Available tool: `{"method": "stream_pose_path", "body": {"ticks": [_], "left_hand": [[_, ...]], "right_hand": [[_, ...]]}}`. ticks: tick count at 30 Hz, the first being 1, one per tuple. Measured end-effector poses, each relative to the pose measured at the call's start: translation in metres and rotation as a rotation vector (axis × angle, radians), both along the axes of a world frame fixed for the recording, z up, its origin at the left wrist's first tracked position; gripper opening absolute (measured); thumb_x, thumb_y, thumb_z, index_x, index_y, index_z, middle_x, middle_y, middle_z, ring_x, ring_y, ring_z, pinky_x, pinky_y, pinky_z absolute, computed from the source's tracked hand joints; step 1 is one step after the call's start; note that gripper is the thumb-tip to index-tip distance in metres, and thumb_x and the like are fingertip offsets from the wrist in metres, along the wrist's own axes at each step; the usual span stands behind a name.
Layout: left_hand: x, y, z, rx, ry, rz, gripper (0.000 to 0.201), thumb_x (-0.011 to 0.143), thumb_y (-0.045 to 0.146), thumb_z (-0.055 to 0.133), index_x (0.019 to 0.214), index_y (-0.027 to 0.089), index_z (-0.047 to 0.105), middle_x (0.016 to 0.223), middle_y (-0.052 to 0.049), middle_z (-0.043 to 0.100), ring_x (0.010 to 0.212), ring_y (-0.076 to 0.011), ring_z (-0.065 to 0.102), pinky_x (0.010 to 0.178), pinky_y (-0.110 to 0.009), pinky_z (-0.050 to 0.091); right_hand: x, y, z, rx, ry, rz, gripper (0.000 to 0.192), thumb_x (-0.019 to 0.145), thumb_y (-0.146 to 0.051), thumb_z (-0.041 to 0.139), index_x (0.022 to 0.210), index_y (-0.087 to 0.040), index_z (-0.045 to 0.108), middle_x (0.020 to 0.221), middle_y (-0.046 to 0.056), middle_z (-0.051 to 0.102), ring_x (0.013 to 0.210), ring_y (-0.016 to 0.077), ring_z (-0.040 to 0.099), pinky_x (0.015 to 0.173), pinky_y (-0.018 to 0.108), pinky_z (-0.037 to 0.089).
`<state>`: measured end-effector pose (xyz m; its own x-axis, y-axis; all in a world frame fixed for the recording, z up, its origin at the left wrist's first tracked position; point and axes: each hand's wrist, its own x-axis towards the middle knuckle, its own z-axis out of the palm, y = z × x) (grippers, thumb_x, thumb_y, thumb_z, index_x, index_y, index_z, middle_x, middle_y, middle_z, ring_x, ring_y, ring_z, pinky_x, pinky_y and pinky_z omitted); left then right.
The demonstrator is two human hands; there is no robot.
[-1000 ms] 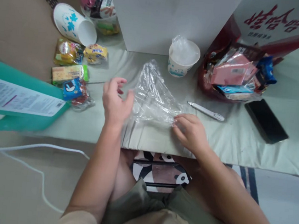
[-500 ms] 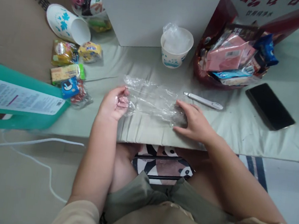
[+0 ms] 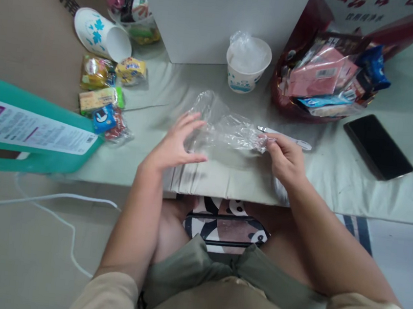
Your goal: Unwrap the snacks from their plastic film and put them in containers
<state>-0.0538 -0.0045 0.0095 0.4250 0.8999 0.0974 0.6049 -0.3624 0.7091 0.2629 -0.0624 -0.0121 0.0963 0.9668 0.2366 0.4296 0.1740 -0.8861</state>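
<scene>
A crumpled clear plastic bag point(image 3: 224, 127) hangs just above the pale green table cover point(image 3: 226, 176) near its front edge. My right hand point(image 3: 283, 157) pinches the bag's right end between thumb and fingers. My left hand point(image 3: 176, 144) is spread flat, fingers apart, touching the bag's left side. Behind my right hand lies a white pen-like tool point(image 3: 296, 142), partly hidden by the bag and fingers.
A paper bowl point(image 3: 246, 72) with plastic in it stands behind the bag. A red bag of snack packets point(image 3: 324, 83) and a black phone point(image 3: 377, 145) sit right. Several snack packets point(image 3: 103, 99), a tipped paper cup point(image 3: 103, 35) and a teal box point(image 3: 28, 131) lie left. A white box point(image 3: 221, 18) stands behind.
My left hand has let go of the bag's left end and opened flat. My right hand has closed on the right end and lifted it; the bag has bunched up.
</scene>
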Motion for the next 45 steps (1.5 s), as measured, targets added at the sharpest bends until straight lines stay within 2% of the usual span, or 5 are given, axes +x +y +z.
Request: {"method": "stream_pose_path", "body": {"ticks": [18,23,28,36,45], "left_hand": [[-0.001,0.002,0.006,-0.217,-0.669,0.576,0.029,0.08,0.035,0.075,0.055,0.021,0.071,0.065,-0.003,0.074,0.076,-0.0189,0.074,0.089,-0.034,0.057],[0.003,0.005,0.004,-0.263,-0.676,0.653,0.033,0.083,0.028,0.074,0.052,0.018,0.064,0.059,-0.001,0.067,0.063,-0.0141,0.067,0.067,-0.027,0.058],[0.002,0.009,0.007,-0.158,-0.745,0.768,0.033,0.079,0.019,0.072,0.049,0.018,0.059,0.048,0.003,0.054,0.049,-0.0083,0.054,0.054,-0.02,0.049],[0.006,0.01,0.01,-0.06,-0.894,0.624,0.043,0.075,0.022,0.069,0.042,0.021,0.041,0.042,0.004,0.04,0.047,-0.0094,0.048,0.055,-0.026,0.043],[-0.001,0.015,0.007,-0.028,-0.782,0.791,0.047,0.081,0.033,0.066,0.048,0.023,0.033,0.047,0.005,0.032,0.049,-0.0124,0.046,0.058,-0.031,0.043]], "right_hand": [[0.014,-0.013,-0.001,0.086,-0.065,0.3,0.061,0.09,-0.037,0.067,0.148,-0.028,0.051,0.132,0.01,0.072,0.126,0.0286,0.068,0.111,0.05,0.051],[-0.009,-0.014,0.01,0.112,-0.175,0.314,0.008,0.092,-0.031,0.065,0.091,-0.024,0.069,0.08,0.003,0.074,0.077,0.019,0.07,0.08,0.034,0.056],[-0.005,-0.02,0.015,-0.045,-0.144,0.528,0.038,0.105,-0.039,0.044,0.097,-0.021,0.075,0.061,0.0,0.068,0.054,0.0144,0.062,0.059,0.028,0.049],[-0.033,-0.015,0.0,0.032,-0.598,0.27,0.035,0.088,-0.046,0.072,0.113,-0.021,0.075,0.127,0.015,0.07,0.127,0.0389,0.059,0.109,0.061,0.043],[-0.017,-0.005,-0.002,-0.253,0.336,0.011,0.028,0.089,-0.051,0.067,0.093,-0.025,0.061,0.064,-0.002,0.066,0.058,0.0156,0.064,0.059,0.029,0.055]]}}
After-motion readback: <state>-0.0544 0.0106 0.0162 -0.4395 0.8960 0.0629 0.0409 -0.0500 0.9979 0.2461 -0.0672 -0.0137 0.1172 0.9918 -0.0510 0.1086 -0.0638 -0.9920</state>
